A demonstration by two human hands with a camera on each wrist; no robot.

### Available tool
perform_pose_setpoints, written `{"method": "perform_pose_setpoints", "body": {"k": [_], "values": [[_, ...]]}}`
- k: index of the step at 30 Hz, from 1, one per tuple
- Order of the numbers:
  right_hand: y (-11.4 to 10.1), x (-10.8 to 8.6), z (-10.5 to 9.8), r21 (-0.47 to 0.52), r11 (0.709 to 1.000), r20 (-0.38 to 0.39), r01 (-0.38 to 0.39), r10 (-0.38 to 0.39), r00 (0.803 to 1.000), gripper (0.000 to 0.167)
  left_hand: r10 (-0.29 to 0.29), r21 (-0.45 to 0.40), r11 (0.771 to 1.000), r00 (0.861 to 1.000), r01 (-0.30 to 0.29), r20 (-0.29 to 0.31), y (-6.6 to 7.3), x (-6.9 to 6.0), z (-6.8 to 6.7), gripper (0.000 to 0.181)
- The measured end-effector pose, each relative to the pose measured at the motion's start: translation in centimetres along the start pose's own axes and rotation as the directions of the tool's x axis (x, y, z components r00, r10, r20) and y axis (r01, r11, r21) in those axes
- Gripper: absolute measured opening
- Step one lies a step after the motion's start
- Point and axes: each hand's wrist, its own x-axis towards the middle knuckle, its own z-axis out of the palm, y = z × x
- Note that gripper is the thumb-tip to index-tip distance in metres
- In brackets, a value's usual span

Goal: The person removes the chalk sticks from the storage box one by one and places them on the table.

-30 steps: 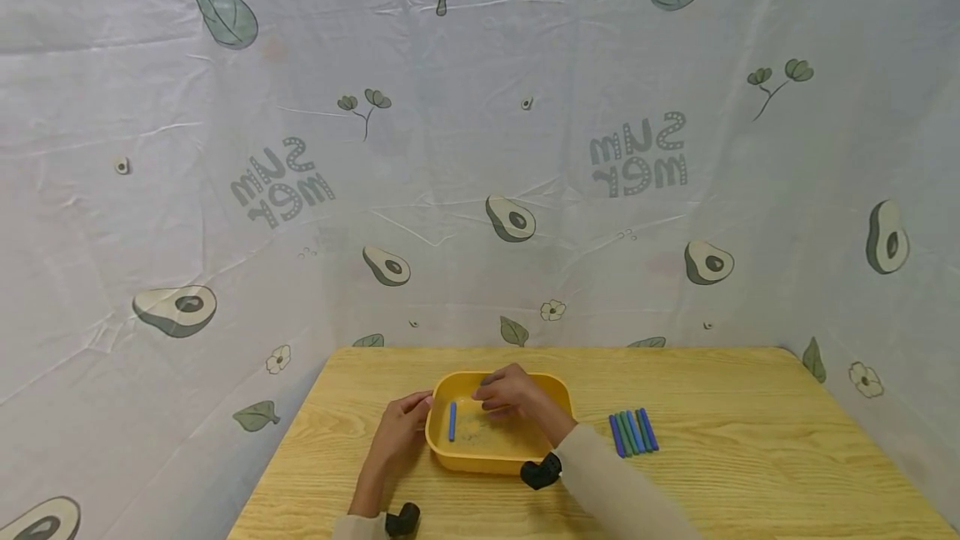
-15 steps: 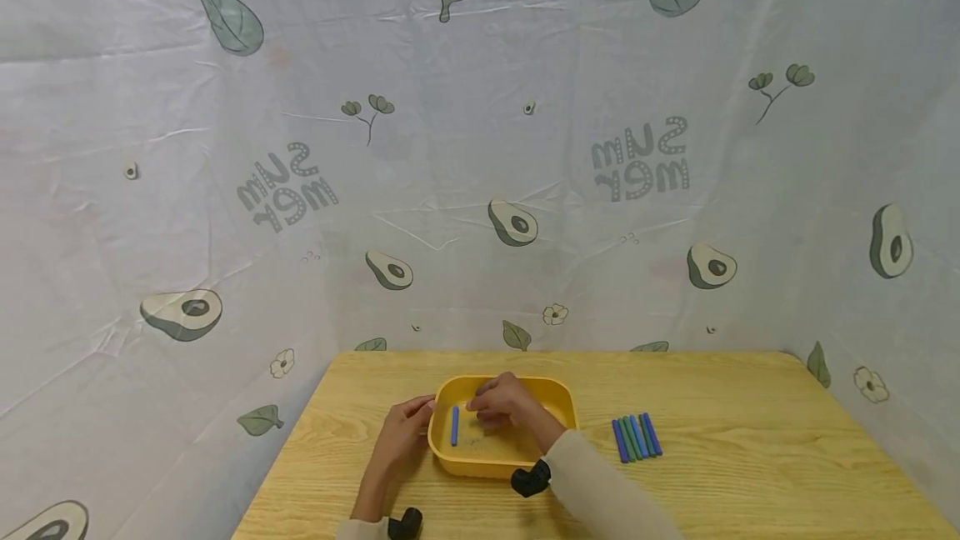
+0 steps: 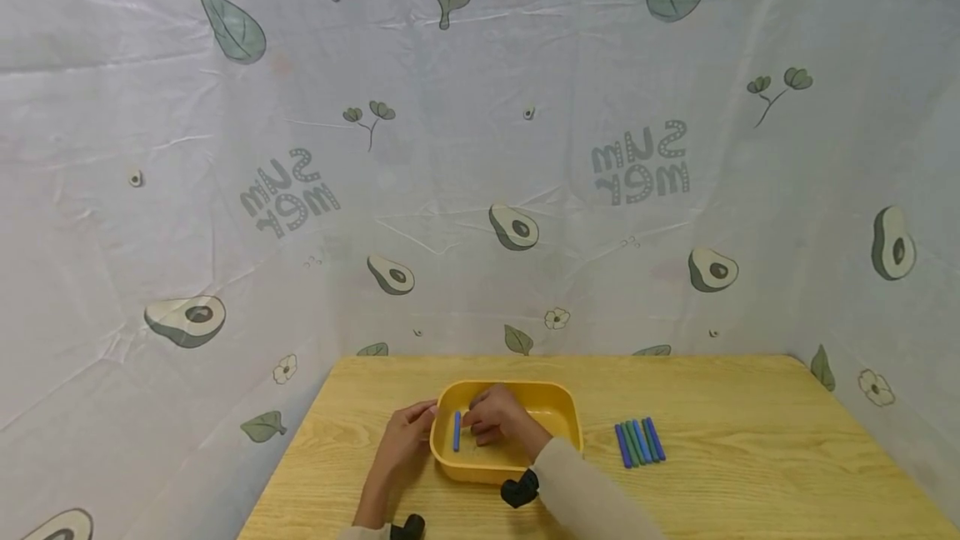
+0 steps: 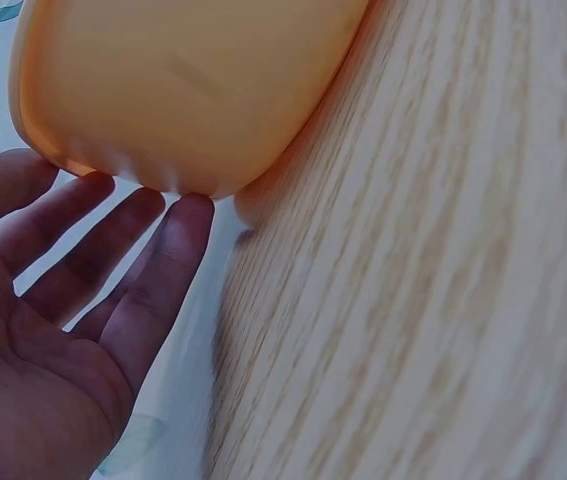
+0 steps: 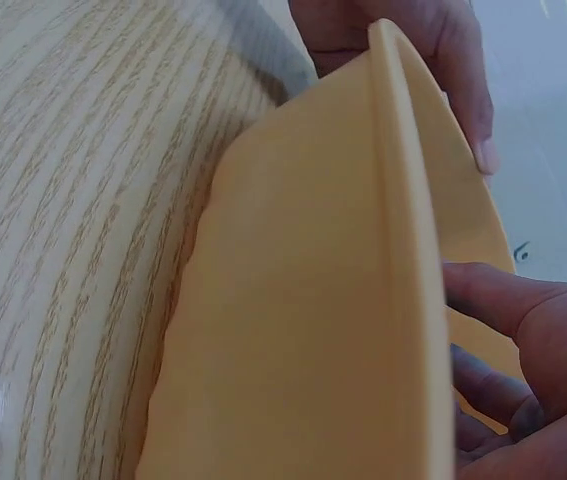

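A blue stick (image 3: 457, 432), like chalk or pastel, lies lengthwise near the left wall of the yellow plastic tub (image 3: 558, 427). My right hand (image 3: 495, 415) reaches into the tub, with a fingertip close beside the stick; whether it touches cannot be told. No held thing shows between its fingers in the right wrist view, where the near wall hides part of the hand (image 5: 543, 350). My left hand (image 3: 405, 436) rests against the tub's left side. In the left wrist view, its nearly straight fingers (image 4: 168, 245) touch the outer wall (image 4: 193, 90).
Several blue and green sticks (image 3: 639, 442) lie side by side in a row on the wooden table (image 3: 735, 440), right of the tub. A patterned curtain (image 3: 442, 148) hangs behind the table and along both sides.
My right hand has moved left and slightly lower inside the tub, from its middle to beside the blue stick. My left hand stays at the tub's left side.
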Motion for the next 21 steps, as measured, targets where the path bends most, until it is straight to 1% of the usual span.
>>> {"method": "perform_pose_setpoints", "body": {"k": [1, 5, 6, 9, 10, 14, 18, 21], "values": [[0.0, 0.1, 0.2, -0.001, 1.0, -0.01, -0.002, 0.002, 1.0, 0.037, -0.004, 0.002, 1.0, 1.0, 0.004, 0.001, 0.0, 0.0, 0.0, 0.046], [0.0, 0.3, 0.9, -0.005, 1.0, -0.053, 0.013, -0.014, 0.998, 0.015, -0.002, 0.016, 1.0, 1.0, 0.002, 0.011, 0.0, 0.0, -0.1, 0.047], [0.0, 0.3, 1.0, -0.007, 1.0, -0.062, 0.019, -0.02, 0.998, 0.014, -0.006, 0.015, 1.0, 1.0, 0.006, 0.012, 0.1, 0.0, -0.1, 0.047], [-0.1, 0.4, 1.4, -0.009, 1.0, -0.078, 0.029, -0.03, 0.997, 0.022, 0.0, 0.02, 1.0, 1.0, 0.0, 0.009, 0.0, -0.1, -0.1, 0.048], [-0.2, 0.4, 1.5, -0.013, 0.999, -0.083, 0.031, -0.032, 0.996, 0.023, -0.007, 0.018, 1.0, 1.0, 0.007, 0.004, 0.1, -0.1, -0.1, 0.047], [-0.5, 0.4, 2.0, -0.024, 1.0, -0.113, 0.02, -0.023, 0.993, 0.019, 0.003, 0.016, 1.0, 1.0, -0.003, 0.005, 0.2, -0.2, 0.0, 0.047], [-0.6, 0.5, 2.7, -0.096, 0.995, -0.16, 0.019, -0.034, 0.986, 0.023, -0.006, -0.001, 1.0, 1.0, 0.006, 0.006, 0.3, -0.3, 0.1, 0.047], [-0.6, 0.6, 3.1, -0.154, 0.987, -0.196, 0.039, -0.069, 0.978, 0.028, -0.005, -0.004, 1.0, 1.0, 0.005, 0.003, 0.4, -0.3, 0.1, 0.046]]}}
